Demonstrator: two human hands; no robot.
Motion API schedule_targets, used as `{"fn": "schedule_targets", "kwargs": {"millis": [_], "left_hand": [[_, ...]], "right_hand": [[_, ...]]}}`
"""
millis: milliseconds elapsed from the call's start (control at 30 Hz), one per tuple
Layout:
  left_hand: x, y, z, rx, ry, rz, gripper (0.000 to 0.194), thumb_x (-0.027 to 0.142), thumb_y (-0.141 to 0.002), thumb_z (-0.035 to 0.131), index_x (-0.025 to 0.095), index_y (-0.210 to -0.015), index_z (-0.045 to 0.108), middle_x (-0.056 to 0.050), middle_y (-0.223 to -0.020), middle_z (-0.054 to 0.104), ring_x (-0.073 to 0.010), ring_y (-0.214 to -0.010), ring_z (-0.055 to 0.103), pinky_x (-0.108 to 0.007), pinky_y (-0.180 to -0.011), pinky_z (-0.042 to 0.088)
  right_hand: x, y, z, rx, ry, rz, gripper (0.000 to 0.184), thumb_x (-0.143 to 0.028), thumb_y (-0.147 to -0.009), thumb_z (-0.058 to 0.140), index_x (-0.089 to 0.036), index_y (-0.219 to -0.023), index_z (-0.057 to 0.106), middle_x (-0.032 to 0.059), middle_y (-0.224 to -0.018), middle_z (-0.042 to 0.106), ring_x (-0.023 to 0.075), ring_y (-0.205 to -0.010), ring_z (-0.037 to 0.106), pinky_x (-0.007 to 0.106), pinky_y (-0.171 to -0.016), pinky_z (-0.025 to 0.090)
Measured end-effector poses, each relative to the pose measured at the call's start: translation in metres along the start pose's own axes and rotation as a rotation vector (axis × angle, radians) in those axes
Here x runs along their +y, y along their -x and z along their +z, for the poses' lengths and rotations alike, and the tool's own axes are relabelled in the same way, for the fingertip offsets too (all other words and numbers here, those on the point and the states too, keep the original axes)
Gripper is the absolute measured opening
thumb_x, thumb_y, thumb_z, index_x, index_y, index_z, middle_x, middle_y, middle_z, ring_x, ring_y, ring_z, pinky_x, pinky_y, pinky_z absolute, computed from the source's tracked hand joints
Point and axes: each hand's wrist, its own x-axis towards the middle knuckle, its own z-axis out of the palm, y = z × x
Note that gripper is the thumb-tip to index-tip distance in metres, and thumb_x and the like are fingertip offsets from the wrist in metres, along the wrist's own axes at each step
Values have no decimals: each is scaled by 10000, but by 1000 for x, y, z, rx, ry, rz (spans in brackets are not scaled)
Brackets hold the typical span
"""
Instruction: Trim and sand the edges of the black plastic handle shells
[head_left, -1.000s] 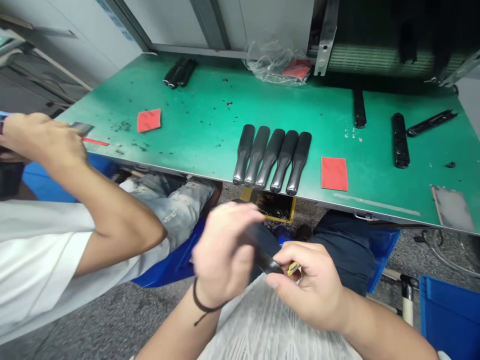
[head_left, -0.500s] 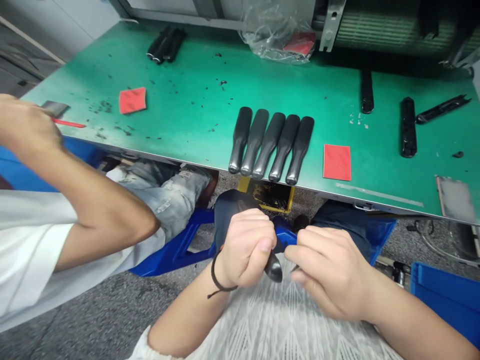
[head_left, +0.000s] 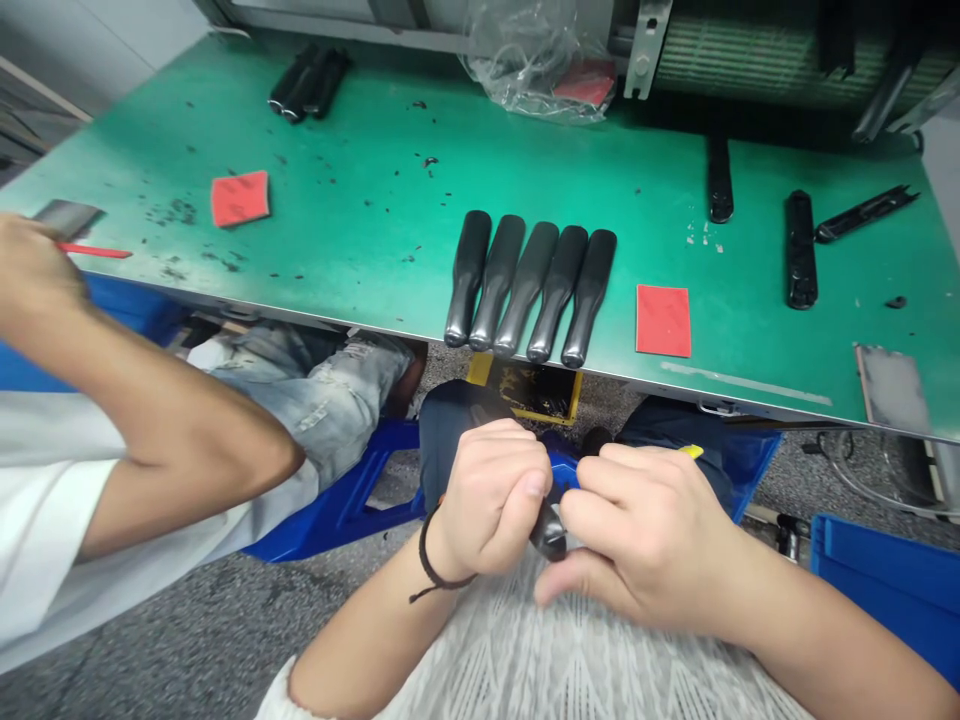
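the left hand (head_left: pixel 495 500) stays clenched on a black handle (head_left: pixel 551 538), its rounded end jutting out rightward. the right hand (head_left: pixel 649 525), apart from that end a moment ago, is now right up beside it, curled round a mostly hidden yellow-ended tool (head_left: pixel 691 452), so work seems centred there.
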Motion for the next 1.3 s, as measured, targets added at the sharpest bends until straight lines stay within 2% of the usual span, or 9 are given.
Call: {"fn": "schedule_targets", "kwargs": {"millis": [433, 667, 833, 900, 1000, 1100, 1167, 1233, 1300], "left_hand": [[1, 7, 12, 134, 53, -128, 385, 205, -1093, 391, 195, -716, 468, 32, -616, 454, -130, -564, 403, -340, -652, 320], [8, 9, 22, 219, 115, -250, 463, 262, -1128, 390, 187, -679, 477, 31, -591, 472, -119, -556, 418, -330, -632, 324], [12, 12, 32, 259, 262, -439, 545, 370, -1143, 382, 187, -637, 470, 13, -571, 448, -126, -542, 398, -334, -583, 294], [14, 11, 34, 239, 375, -516, 572, 441, -1146, 360, 192, -641, 459, 11, -573, 430, -130, -543, 383, -330, -565, 290], [17, 10, 36, 116, 518, -530, 576, 566, -1130, 322, 196, -714, 469, 3, -648, 434, -139, -601, 389, -311, -587, 329], [17, 11, 38, -12, 645, -473, 536, 643, -1101, 361, 188, -875, 533, -28, -762, 537, -157, -673, 486, -302, -646, 426], [17, 13, 39, -37, 722, -462, 520, 651, -1096, 388, 184, -935, 549, -34, -751, 583, -153, -629, 520, -285, -590, 428], [15, 15, 40, -23, 735, -436, 531, 649, -1098, 389, 184, -900, 549, -9, -650, 556, -132, -529, 475, -268, -511, 364], [13, 15, 40, 12, 686, -388, 561, 650, -1100, 375, 187, -835, 545, 9, -574, 509, -119, -481, 426, -275, -496, 325]], "right_hand": [[-7, 1, -1, 125, 296, -47, 589, -588, -1119, 408, -208, -713, 598, 15, -665, 470, 195, -666, 319, 370, -616, 205], [-11, 6, 5, 259, 449, -73, 564, -548, -1127, 429, -181, -756, 644, 14, -620, 471, 186, -645, 323, 383, -613, 153], [-10, 6, 3, 299, 473, -108, 520, -507, -1119, 484, -183, -741, 635, 5, -592, 473, 176, -614, 314, 385, -607, 148], [-8, 6, 4, 328, 467, -119, 514, -485, -1126, 476, -182, -739, 627, 8, -589, 486, 173, -607, 322, 383, -601, 154], [-2, 6, 6, 401, 432, -109, 432, -420, -1114, 541, -186, -758, 616, -3, -579, 480, 162, -600, 326, 368, -596, 172], [6, 8, 6, 452, 295, -58, 272, -301, -1079, 612, -186, -833, 617, -10, -613, 508, 148, -608, 346, 338, -593, 217], [11, 9, 2, 433, 87, -19, 158, -211, -1071, 579, -185, -920, 615, -2, -678, 556, 144, -627, 391, 311, -597, 289], [14, 10, -6, 400, -114, 32, 76, -171, -1062, 548, -182, -1020, 610, 7, -757, 590, 144, -659, 454, 297, -618, 372], [16, 10, -15, 337, -207, 93, 111, -280, -1075, 573, -178, -1067, 614, 7, -796, 586, 146, -686, 494, 297, -627, 410]]}}
